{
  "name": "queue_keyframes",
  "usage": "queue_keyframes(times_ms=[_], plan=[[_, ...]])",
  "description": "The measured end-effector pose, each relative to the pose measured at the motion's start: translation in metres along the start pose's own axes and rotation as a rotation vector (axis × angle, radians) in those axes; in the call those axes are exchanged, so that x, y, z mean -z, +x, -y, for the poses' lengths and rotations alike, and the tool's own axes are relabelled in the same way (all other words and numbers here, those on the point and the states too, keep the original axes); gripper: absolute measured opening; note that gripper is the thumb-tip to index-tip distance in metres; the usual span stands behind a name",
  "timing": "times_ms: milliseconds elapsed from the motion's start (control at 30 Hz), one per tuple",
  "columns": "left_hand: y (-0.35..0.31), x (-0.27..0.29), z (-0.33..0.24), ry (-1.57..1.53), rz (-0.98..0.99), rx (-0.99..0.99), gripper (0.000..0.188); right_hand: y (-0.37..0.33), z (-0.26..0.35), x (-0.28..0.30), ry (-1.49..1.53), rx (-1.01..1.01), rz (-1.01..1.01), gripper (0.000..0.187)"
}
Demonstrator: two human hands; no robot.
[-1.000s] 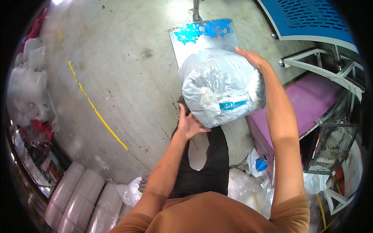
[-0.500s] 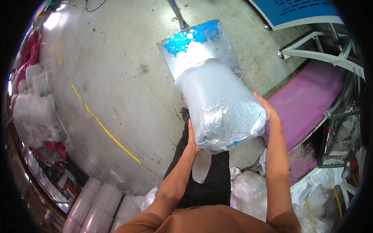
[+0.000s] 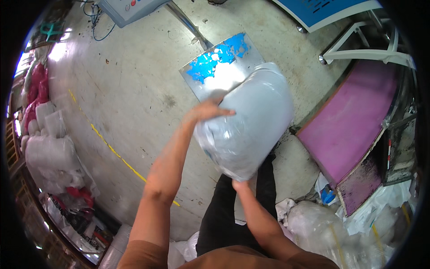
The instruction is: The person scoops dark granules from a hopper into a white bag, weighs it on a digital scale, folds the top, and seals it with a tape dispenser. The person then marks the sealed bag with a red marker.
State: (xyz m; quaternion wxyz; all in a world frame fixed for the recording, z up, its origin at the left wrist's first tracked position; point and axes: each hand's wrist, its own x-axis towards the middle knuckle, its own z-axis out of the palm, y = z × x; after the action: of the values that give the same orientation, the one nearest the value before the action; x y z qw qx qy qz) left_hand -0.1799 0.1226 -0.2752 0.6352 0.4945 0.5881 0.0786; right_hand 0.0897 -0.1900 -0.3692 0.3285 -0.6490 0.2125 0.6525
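A big, full plastic bag (image 3: 255, 116), pale bluish white and shiny, is held tilted in front of my legs. My left hand (image 3: 209, 110) grips its left side, thumb lying across the plastic. The bag's lower end rests against my right hand (image 3: 240, 185), whose fingers are mostly hidden beneath it. Just beyond the bag is the metal platform (image 3: 224, 74) of a floor scale, its surface patched with peeling blue film. The bag overlaps the platform's near right part; whether they touch I cannot tell.
A post (image 3: 190, 27) rises behind the platform to a grey control box (image 3: 130, 10). Right stand a purple panel (image 3: 349, 116) and a white-legged frame (image 3: 367, 54). Plastic-wrapped bundles (image 3: 56, 157) line the left; clear bags (image 3: 316, 224) lie near my right leg. A yellow line (image 3: 116, 152) crosses the floor.
The bag has turned and tilted. My left hand has moved up its left side, and my right hand has gone from its right side to underneath its lower end.
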Motion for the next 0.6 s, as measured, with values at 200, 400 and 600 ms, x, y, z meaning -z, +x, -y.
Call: queue_keyframes(times_ms=[200, 400, 600], plan=[[-0.010, 0.052, -0.019, 0.042, -0.776, -0.141, 0.034, -0.035, -0.023, -0.156, -0.302, -0.041, 0.398, 0.056], [-0.228, -0.032, 0.135, 0.251, -0.892, 0.229, 0.031, -0.065, 0.093, -0.069, -1.151, 0.418, 0.156, 0.026], [-0.531, -0.255, 0.276, 0.595, -0.531, 0.840, 0.046, -0.134, 0.225, 0.169, -1.606, 0.756, -0.206, 0.052]])
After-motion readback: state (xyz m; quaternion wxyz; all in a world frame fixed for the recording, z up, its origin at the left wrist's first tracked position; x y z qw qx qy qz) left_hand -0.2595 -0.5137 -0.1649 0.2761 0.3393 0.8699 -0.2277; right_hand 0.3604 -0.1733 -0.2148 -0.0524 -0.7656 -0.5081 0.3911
